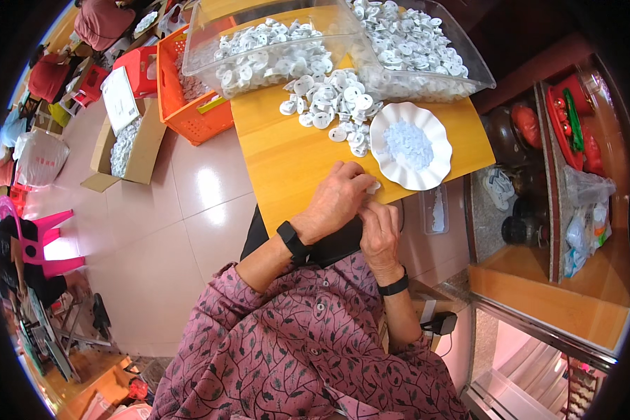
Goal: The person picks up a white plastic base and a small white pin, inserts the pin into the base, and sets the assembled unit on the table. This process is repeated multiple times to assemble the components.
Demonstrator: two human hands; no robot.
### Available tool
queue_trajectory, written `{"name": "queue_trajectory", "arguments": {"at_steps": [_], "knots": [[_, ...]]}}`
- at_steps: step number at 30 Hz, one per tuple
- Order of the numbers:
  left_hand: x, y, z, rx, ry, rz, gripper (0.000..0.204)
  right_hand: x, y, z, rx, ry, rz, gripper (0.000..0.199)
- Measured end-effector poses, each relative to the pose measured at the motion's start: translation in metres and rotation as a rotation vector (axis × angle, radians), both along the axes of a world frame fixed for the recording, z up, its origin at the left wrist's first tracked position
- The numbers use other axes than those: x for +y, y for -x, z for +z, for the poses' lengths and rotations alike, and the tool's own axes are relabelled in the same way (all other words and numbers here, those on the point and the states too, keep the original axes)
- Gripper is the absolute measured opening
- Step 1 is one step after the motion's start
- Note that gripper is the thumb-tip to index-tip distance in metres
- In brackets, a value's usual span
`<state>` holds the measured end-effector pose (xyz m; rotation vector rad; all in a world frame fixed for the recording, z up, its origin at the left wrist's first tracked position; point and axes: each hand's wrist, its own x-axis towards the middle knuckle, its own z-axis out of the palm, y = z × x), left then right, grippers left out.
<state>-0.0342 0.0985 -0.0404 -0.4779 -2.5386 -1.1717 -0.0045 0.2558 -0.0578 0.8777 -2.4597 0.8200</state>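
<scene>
One white piece [373,187] sits nearside of the scalloped plate [437,140], pinched by the left hand [336,199]; the curled right hand [379,234] hides its grip. Discs [322,105] left of the plate may be done or waiting; its pale chips [407,145] seem unused.

White piece [373,187] at the left hand [339,196] mostly covered by fingers, full shape can't be told. Right hand [380,234] fingertips partly hidden, grip unclear. Bits on the plate [441,155] too small to make out singly. Left tub [206,56] and right tub [477,66] cut by top edge. Orange crate [185,119] partly behind left tub. Shirt [294,350] runs off bottom edge.
</scene>
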Motion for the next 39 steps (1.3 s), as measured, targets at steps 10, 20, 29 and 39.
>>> {"name": "queue_trajectory", "arguments": {"at_steps": [10,20,29,39], "knots": [[0.003,0.001,-0.008,-0.024,-0.010,0.019,0.021,0.002,0.000,-0.005,0.030,0.018,0.000,0.018],[-0.020,-0.016,-0.005,-0.069,-0.193,0.137,0.014,-0.004,-0.011,-0.002,-0.616,0.575,-0.087,0.009],[-0.044,-0.043,-0.011,-0.584,-1.050,-0.089,0.021,-0.016,-0.015,0.017,-0.841,0.756,-0.087,0.012],[-0.050,-0.060,-0.002,-0.714,-1.382,-0.068,0.024,-0.030,-0.014,0.027,-0.888,0.804,-0.035,0.014]]}}
